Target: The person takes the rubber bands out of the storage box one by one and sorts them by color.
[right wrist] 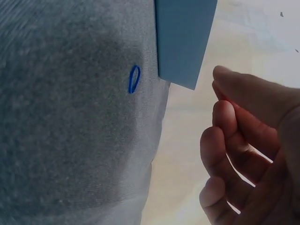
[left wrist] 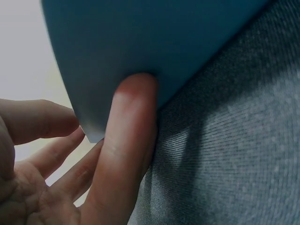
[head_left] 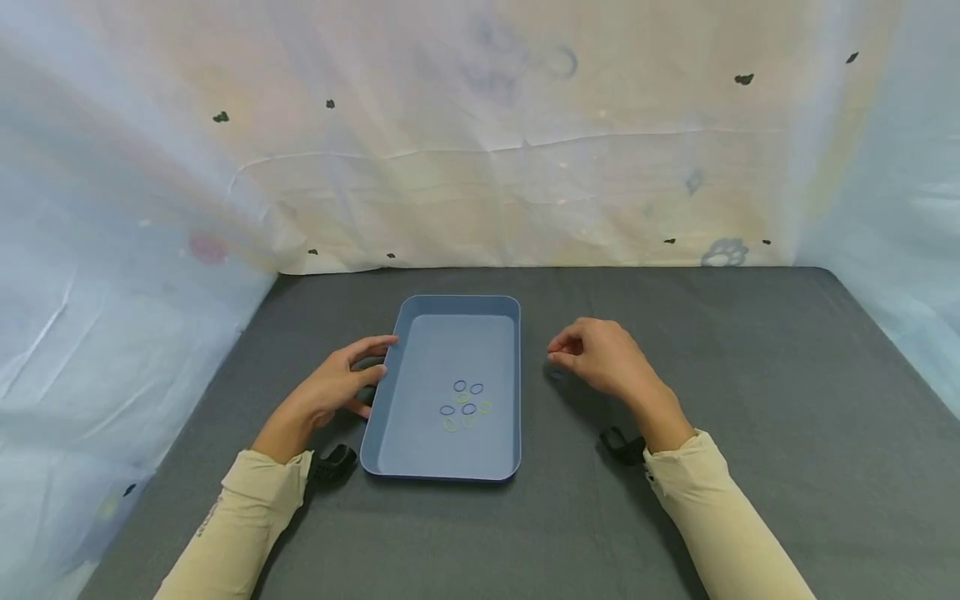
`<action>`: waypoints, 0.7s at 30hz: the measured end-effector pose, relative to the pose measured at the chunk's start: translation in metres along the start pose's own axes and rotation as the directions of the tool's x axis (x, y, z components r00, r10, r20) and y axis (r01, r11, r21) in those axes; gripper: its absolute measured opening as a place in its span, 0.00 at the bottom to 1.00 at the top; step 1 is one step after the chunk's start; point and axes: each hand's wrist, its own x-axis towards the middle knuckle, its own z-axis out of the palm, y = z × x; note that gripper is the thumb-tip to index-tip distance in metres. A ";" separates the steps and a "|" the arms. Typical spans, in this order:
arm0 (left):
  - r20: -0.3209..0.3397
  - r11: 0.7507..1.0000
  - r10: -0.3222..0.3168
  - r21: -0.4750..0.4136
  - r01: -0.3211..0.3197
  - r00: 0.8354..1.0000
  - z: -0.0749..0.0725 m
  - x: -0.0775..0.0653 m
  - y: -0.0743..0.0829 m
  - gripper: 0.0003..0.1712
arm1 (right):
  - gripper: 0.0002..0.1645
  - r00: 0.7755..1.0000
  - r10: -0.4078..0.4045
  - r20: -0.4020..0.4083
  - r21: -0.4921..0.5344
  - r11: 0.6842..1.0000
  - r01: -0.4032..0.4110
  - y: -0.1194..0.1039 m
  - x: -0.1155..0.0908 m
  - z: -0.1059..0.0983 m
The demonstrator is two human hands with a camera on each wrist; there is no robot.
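A blue rectangular tray [head_left: 457, 350] lies on the grey cloth. Inside are several thin rings that look like rubber bands, some dark blue [head_left: 468, 409] and others yellow-green [head_left: 485, 407]. My left hand [head_left: 337, 383] rests against the tray's left side, its thumb [left wrist: 133, 122] pressing the outer wall and the other fingers spread near the rim. To the right of the tray, my right hand [head_left: 603, 354] hovers with loosely bent fingers, thumb and index tips close together and nothing visible between them. Below it, a single blue rubber band [right wrist: 134, 79] lies on the cloth.
Grey cloth [head_left: 750, 400] covers the table around the tray. A pale patterned curtain [head_left: 487, 167] hangs behind the far edge and along both sides. Black wrist straps [head_left: 333, 465] show at both cuffs.
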 end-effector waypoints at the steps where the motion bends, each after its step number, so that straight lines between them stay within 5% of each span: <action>1: -0.006 1.000 -0.004 -0.002 0.004 1.000 0.000 0.000 0.000 0.31 | 0.05 1.000 -0.008 -0.005 0.004 1.000 0.008 -0.001 0.000 0.000; 21: 0.007 1.000 -0.004 0.013 0.004 1.000 0.000 -0.001 0.000 0.31 | 0.06 0.998 -0.066 -0.021 0.042 0.997 0.067 -0.012 -0.005 -0.003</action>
